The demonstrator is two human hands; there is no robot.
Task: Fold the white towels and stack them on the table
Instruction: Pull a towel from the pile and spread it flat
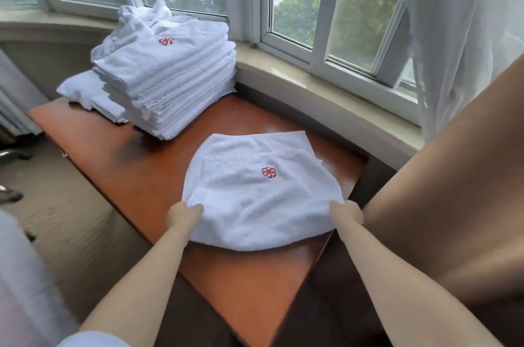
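Both hands on it now: my left hand (183, 215) pinches the near-left corner of the folded white terry towel with the red flower emblem (255, 190), fingers curled into the cloth, and my right hand (347, 213) grips the near-right corner the same way. The towel lies flat on the glossy reddish-brown wooden table (158, 176), spreading away from my knuckles toward the window, its near edge sagging in a curve between my two fists. The red emblem (268, 172) faces up, just beyond the middle of the cloth. Further off on the table's far-left end stands the tall stack of folded white towels (170, 83), well apart from the one I hold, with a crumpled white towel (141, 16) slumped on top. Beside the table runs the pale stone windowsill (326, 97).
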